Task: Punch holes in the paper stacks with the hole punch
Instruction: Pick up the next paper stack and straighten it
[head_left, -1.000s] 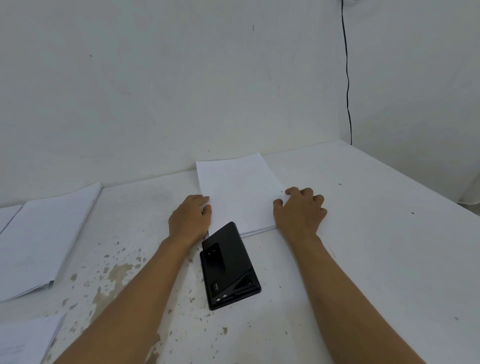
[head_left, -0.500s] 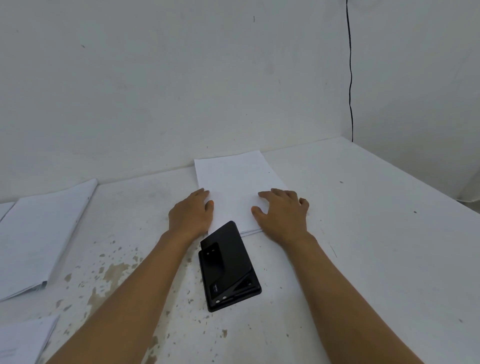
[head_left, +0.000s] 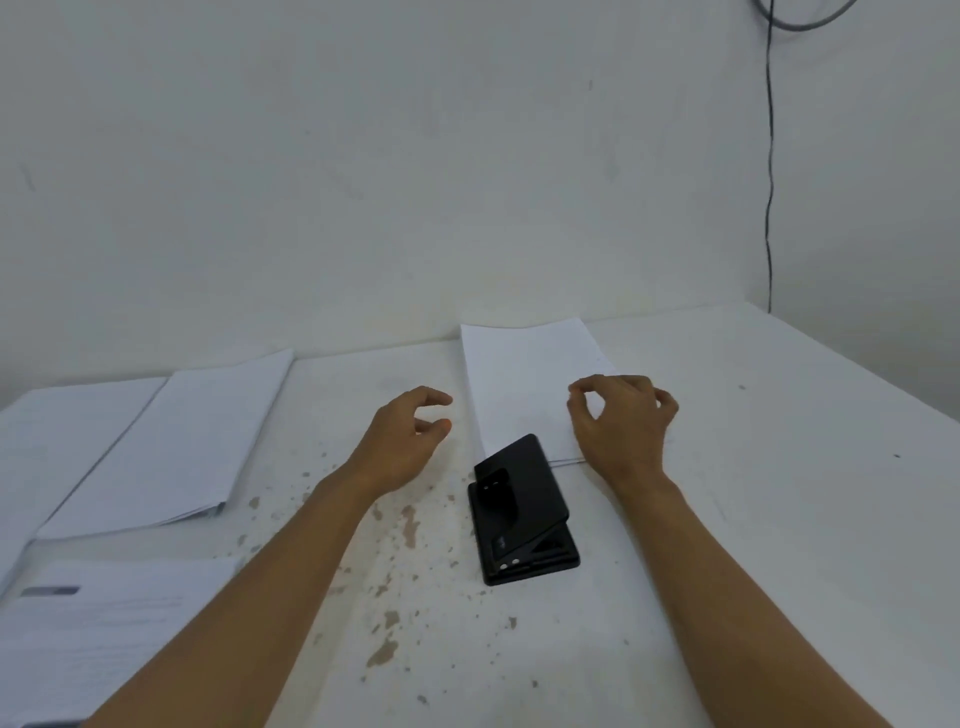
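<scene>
White paper stack (head_left: 524, 384) sits in the hole punch (head_left: 522, 506); our left hand (head_left: 402, 441) and right hand (head_left: 621, 428) have lifted off, grips released, ready to press.

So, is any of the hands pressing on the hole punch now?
No, both the left hand and right hand are off the hole punch.

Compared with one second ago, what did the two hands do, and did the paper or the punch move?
Both hands let go of the paper stack. The left hand lifted off its left edge and drew away to the left; the right hand rose from the right edge, fingers loosely curled, holding nothing. The stack's near edge stays tucked in the hole punch, which has not visibly moved on the table.
</scene>
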